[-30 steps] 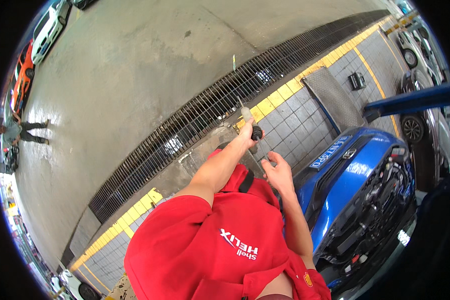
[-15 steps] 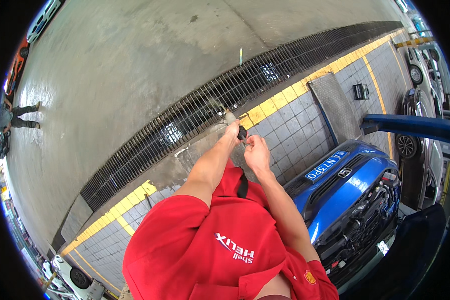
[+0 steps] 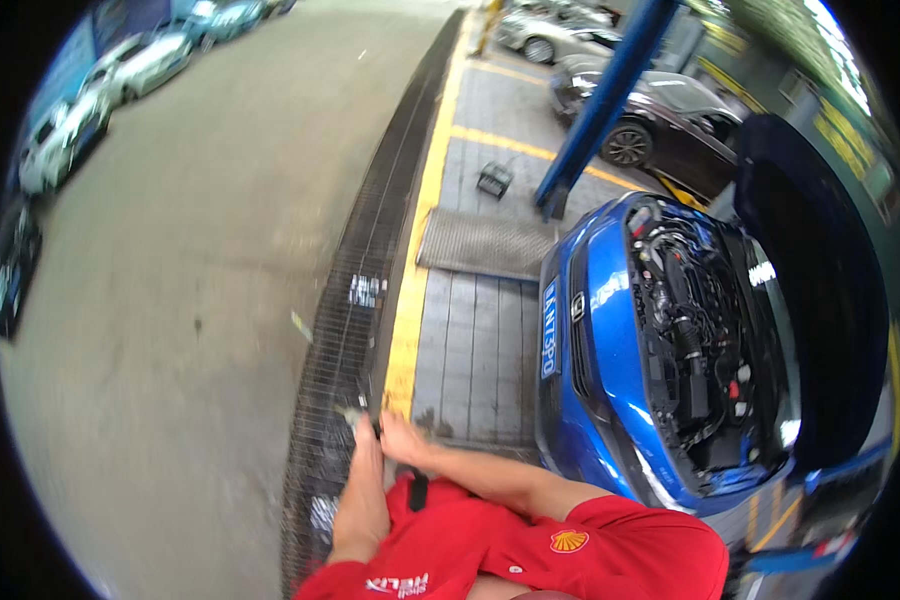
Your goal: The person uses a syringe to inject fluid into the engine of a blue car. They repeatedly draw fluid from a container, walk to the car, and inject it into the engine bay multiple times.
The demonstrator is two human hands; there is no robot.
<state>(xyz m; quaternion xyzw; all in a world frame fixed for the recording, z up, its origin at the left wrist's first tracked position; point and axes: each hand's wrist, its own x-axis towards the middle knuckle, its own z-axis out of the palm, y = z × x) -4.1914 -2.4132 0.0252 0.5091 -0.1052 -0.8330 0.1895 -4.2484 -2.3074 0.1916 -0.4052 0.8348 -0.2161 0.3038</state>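
Observation:
Both hands are held together low in the picture, over the edge of a dark floor grate (image 3: pixel 348 330). My left hand (image 3: pixel 366 442) is closed around a small pale piece (image 3: pixel 350 413) that sticks out past its fingers. A dark part of it shows between the hands. My right hand (image 3: pixel 402 440) is closed right beside it, fingers bent toward the dark part. What its fingertips grip is too small and blurred to name.
To the right stands a blue car (image 3: pixel 602 300) with its hood (image 3: pixel 820 270) raised and engine bay showing. A metal ramp plate (image 3: pixel 485 243), a black box-shaped item (image 3: pixel 495 180) and a blue lift arm (image 3: pixel 610 100) are beyond. More cars are parked at far left and far right.
My view has swung round: the grate now runs nearly upright and the blue car with its raised hood shows more fully. Both hands remain together around the small piece.

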